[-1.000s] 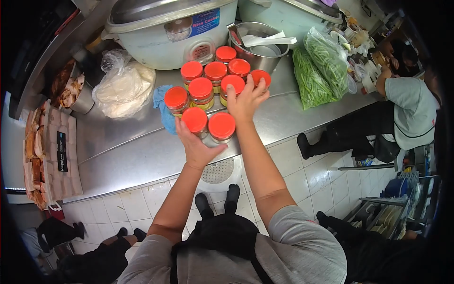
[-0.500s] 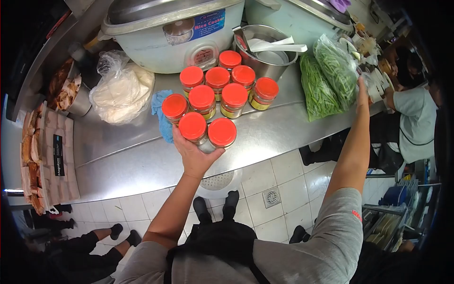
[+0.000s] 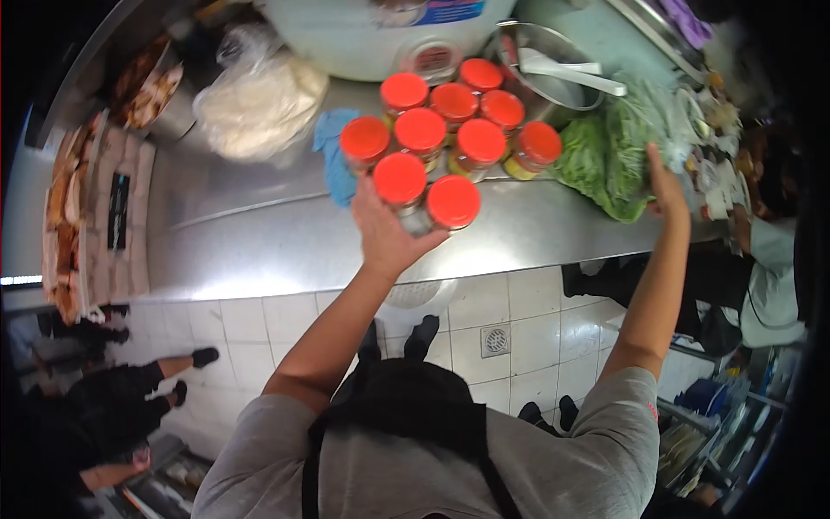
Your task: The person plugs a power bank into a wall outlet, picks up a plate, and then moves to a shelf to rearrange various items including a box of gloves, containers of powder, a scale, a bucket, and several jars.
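My left hand (image 3: 386,232) cups the front of a group of glass jars with red lids. Its thumb lies against the front right jar (image 3: 453,202), and its fingers reach around the left side of the neighbouring jar (image 3: 399,179). Several more jars (image 3: 420,130) stand close together behind these two. At the right, my right hand (image 3: 667,192) rests against the side of clear plastic bags of green beans (image 3: 624,160), its fingers stretched out and thumb apart. The bags are blurred. A blue cloth (image 3: 335,151) lies beside the leftmost jar.
Behind the jars are a rice cooker (image 3: 363,39) and a steel pot (image 3: 562,95) with white-handled utensils. A bag of pale food (image 3: 264,108) sits on the steel counter (image 3: 233,251). Boxes (image 3: 121,216) stand at the left. Co-workers (image 3: 769,277) are at right and lower left.
The view has shifted, so the counter's things appear farther right and higher. My right hand and the bean bags have moved closer to the jars. My left hand remains around the front jars.
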The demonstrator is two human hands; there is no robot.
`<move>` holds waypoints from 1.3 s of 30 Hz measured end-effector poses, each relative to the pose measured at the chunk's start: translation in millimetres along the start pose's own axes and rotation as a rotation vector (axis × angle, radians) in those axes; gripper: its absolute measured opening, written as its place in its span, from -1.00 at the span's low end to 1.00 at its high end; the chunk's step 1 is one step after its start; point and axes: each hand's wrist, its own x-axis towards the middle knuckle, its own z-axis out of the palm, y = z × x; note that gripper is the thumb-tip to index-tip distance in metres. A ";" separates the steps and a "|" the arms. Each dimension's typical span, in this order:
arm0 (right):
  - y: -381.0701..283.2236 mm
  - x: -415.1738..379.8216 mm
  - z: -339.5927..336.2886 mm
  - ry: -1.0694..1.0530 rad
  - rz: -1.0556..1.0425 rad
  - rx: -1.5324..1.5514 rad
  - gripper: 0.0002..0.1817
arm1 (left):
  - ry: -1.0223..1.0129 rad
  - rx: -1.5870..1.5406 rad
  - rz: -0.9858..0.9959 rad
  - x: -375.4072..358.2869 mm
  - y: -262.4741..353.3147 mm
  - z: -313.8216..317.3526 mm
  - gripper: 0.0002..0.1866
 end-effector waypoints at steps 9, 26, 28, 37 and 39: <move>-30.4 -133.8 112.8 -0.089 -0.999 -0.038 0.20 | 0.161 -0.056 -0.034 2.9 -9.2 8.1 0.02; -20.0 -111.9 209.9 0.125 -0.932 0.367 0.18 | -0.018 0.567 -0.054 -25.6 -74.6 -71.8 -0.35; -18.6 -109.9 212.0 0.127 -0.919 0.385 0.19 | 0.010 0.601 -0.073 -31.4 -78.4 -80.0 -0.35; -21.1 -111.4 210.4 0.128 -0.911 0.465 0.18 | 0.075 0.444 -0.114 -31.3 -73.4 -81.2 -0.31; -20.8 -109.3 211.6 0.134 -0.916 0.487 0.18 | 0.105 0.417 -0.113 -30.6 -72.7 -81.3 -0.32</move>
